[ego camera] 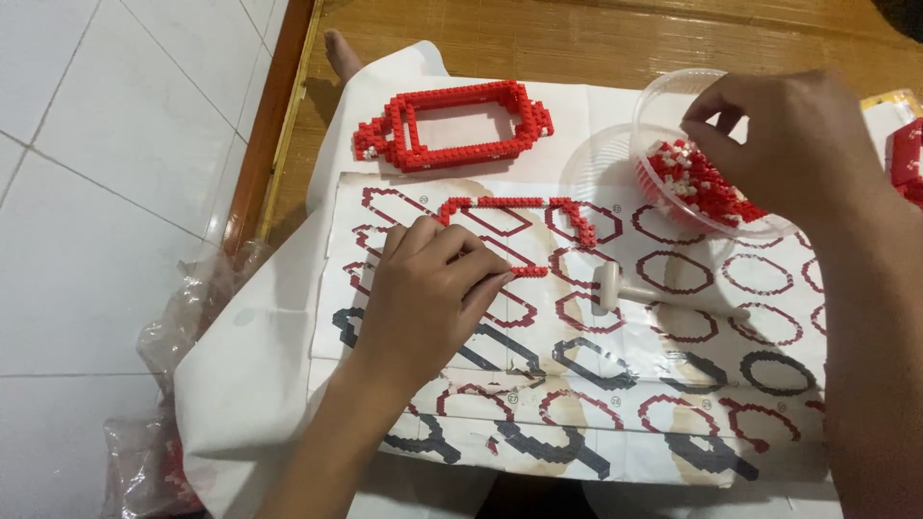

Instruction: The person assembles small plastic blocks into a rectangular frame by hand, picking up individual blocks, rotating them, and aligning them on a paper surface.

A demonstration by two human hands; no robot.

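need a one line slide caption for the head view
Left hand presses a red brick outline on the instruction sheet while right hand reaches into a clear tub.

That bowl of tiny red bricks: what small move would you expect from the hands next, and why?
Probably the right hand lifts one brick from the clear bowl and carries it to the unfinished red outline, since its fingers are already pinching into the pile while the left hand steadies that layer on the instruction sheet.

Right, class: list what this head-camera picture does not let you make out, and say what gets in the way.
- Right hand: fingers dip into the clear tub; whether they pinch a brick is hidden.
- Left hand: covers part of the thin red brick strip.
- Red block: cut off by the right edge.
- Sheet's printed numbers: too small.
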